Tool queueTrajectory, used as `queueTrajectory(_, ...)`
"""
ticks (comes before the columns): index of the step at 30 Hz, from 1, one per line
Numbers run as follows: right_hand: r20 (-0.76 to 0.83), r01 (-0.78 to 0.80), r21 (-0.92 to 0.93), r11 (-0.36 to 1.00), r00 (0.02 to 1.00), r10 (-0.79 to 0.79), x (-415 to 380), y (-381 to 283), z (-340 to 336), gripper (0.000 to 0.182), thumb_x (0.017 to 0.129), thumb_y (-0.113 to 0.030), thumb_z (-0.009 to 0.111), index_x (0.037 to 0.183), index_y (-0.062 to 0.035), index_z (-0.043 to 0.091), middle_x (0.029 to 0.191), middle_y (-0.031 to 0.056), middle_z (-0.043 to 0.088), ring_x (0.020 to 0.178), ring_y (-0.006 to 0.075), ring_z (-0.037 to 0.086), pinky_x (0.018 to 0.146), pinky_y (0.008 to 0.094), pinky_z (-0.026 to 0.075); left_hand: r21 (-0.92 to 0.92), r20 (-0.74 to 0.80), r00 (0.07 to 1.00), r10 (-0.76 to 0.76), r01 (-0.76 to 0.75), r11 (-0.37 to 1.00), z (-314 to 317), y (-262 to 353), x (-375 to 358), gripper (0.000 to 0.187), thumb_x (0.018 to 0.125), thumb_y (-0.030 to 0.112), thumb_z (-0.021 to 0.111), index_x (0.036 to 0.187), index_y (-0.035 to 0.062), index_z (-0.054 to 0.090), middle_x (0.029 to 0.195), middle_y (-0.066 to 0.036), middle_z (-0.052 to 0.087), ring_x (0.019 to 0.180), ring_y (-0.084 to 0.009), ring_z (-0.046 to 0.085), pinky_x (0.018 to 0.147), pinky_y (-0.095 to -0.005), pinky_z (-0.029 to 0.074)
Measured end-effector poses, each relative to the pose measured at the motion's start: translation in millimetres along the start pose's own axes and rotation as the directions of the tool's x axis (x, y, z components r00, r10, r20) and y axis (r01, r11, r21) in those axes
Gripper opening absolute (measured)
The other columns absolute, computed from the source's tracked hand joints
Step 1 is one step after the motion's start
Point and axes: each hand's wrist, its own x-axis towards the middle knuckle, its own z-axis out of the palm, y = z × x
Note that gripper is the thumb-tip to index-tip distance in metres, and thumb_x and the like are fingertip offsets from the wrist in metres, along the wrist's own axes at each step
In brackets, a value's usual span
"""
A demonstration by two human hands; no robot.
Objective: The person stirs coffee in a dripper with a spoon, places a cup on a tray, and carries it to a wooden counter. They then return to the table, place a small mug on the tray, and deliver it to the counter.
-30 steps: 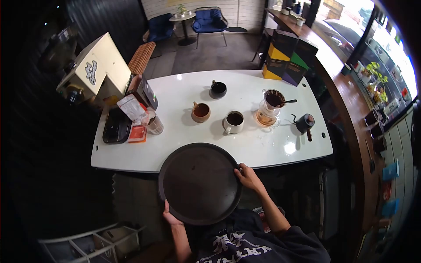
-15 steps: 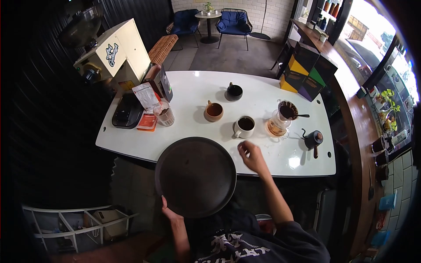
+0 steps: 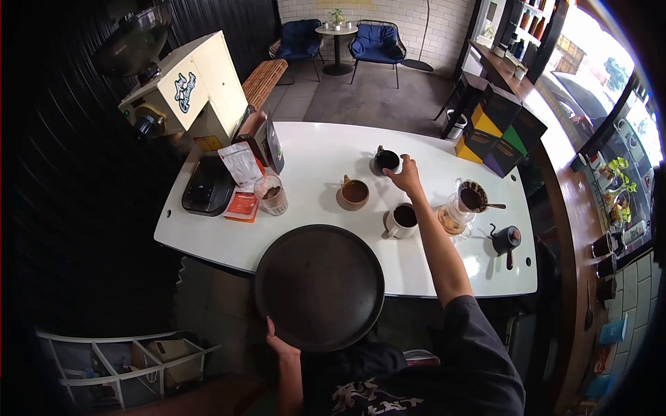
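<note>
My left hand (image 3: 283,341) supports a round dark serving tray (image 3: 319,288) by its near-left rim; the thumb lies on the edge and the other fingers are hidden beneath. My right hand (image 3: 404,175) reaches across the table to the right side of a black mug (image 3: 381,163), thumb and fingers apart around its edge; a firm grip cannot be made out. Nearer stand a brown mug (image 3: 353,196) and a white mug (image 3: 400,223), each with dark liquid. Right of my forearm is a glass coffee dripper and server (image 3: 454,216) with a spoon in the top.
A gooseneck kettle (image 3: 507,239) stands at the table's right end. To the left are a grinder (image 3: 201,90), a black scale (image 3: 207,188), coffee bags (image 3: 243,165) and a glass cup (image 3: 272,200). Colored boxes (image 3: 497,132) stand at the far right corner.
My right hand has moved forward from beside the white mug to the black mug. The tray stays in my left hand, and the view has shifted slightly.
</note>
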Motion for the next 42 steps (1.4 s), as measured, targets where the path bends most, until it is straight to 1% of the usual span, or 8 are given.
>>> queueTrajectory(2,0.046,-0.042,-0.052,0.998,0.998,0.044,14.7,-0.2,9.1,0.097,0.065,-0.037,0.087,0.133,0.0105,0.039,0.122,0.0319,0.051,0.111,0.0436,0.058,0.093,0.0456,0.05,0.041,-0.043,0.999,0.025,-0.023,0.999,3.7,-1.4,2.3,0.049,0.102,0.036,0.043,0.136,0.0028,0.051,0.138,-0.013,0.055,0.123,-0.0329,0.054,0.105,-0.0476,0.043)
queueTrajectory(6,0.111,-0.064,-0.133,0.989,0.991,0.079,38.0,6.5,26.2,0.107,0.055,-0.042,0.09,0.134,0.0094,0.039,0.122,0.0309,0.052,0.111,0.0428,0.059,0.093,0.0447,0.052,-0.007,-0.001,1.0,0.012,-0.012,1.0,-2.6,-2.2,2.9,0.051,0.102,0.036,0.045,0.138,0.0012,0.048,0.14,-0.012,0.053,0.124,-0.0327,0.052,0.107,-0.0469,0.04)
queueTrajectory(15,0.195,-0.096,-0.269,0.958,0.969,0.152,52.3,-3.5,34.7,0.095,0.051,-0.044,0.088,0.121,0.0053,0.047,0.117,0.0269,0.057,0.106,0.0401,0.063,0.088,0.0449,0.054,0.056,-0.129,0.989,0.078,-0.071,0.996,9.4,-7.3,-3.4,0.049,0.102,0.035,0.047,0.136,0.0,0.05,0.137,-0.013,0.055,0.122,-0.032,0.054,0.105,-0.0457,0.042)
queueTrajectory(20,0.207,-0.022,-0.297,0.955,0.974,0.087,53.9,-4.8,24.7,0.081,0.053,-0.046,0.086,0.109,0.0041,0.056,0.11,0.0224,0.064,0.103,0.0355,0.062,0.089,0.0433,0.052,0.013,-0.065,0.996,0.063,-0.062,0.998,14.7,-9.9,-5.9,0.05,0.101,0.035,0.047,0.136,-0.0002,0.05,0.137,-0.013,0.055,0.122,-0.0319,0.054,0.105,-0.0457,0.042)
queueTrajectory(26,0.207,0.114,-0.265,0.958,0.977,-0.06,51.4,-11.3,0.2,0.076,0.05,-0.042,0.087,0.105,0.0034,0.063,0.102,0.0218,0.067,0.096,0.0347,0.066,0.087,0.0414,0.053,0.105,-0.201,0.974,0.103,-0.083,0.991,25.5,-14.8,-12.1,0.05,0.101,0.035,0.046,0.137,-0.0002,0.049,0.139,-0.013,0.053,0.124,-0.0321,0.052,0.107,-0.0458,0.04)
queueTrajectory(31,0.216,0.203,-0.254,0.946,0.965,-0.149,36.6,-47.0,-33.1,0.074,0.05,-0.04,0.087,0.107,0.0015,0.063,0.1,0.0213,0.068,0.095,0.0344,0.067,0.085,0.0423,0.053,-0.006,-0.045,0.998,0.048,-0.049,0.999,10.3,-17.2,-7.2,0.05,0.103,0.036,0.042,0.139,0.0012,0.047,0.14,-0.013,0.052,0.125,-0.032,0.051,0.108,-0.0464,0.039)
queueTrajectory(34,0.352,0.21,-0.201,0.957,0.927,-0.129,20.2,-77.7,-54.8,0.084,0.051,-0.041,0.086,0.118,0.0009,0.058,0.111,0.0203,0.064,0.108,0.0353,0.061,0.09,0.044,0.05,-0.095,0.084,0.996,-0.004,0.012,0.995,7.7,-18.4,-5.7,0.051,0.103,0.037,0.041,0.14,0.0026,0.047,0.14,-0.012,0.052,0.126,-0.0318,0.051,0.107,-0.0464,0.039)
queueTrajectory(42,0.461,0.382,-0.007,0.924,0.821,-0.336,-75.7,-141.3,-68.4,0.076,0.055,-0.034,0.088,0.117,-0.002,0.058,0.109,0.0206,0.064,0.104,0.0368,0.061,0.093,0.0445,0.049,0.009,-0.02,0.997,-0.075,0.076,0.997,10.4,-17.0,-3.4,0.051,0.103,0.038,0.041,0.14,0.0041,0.046,0.141,-0.011,0.051,0.128,-0.0307,0.049,0.108,-0.0456,0.038)
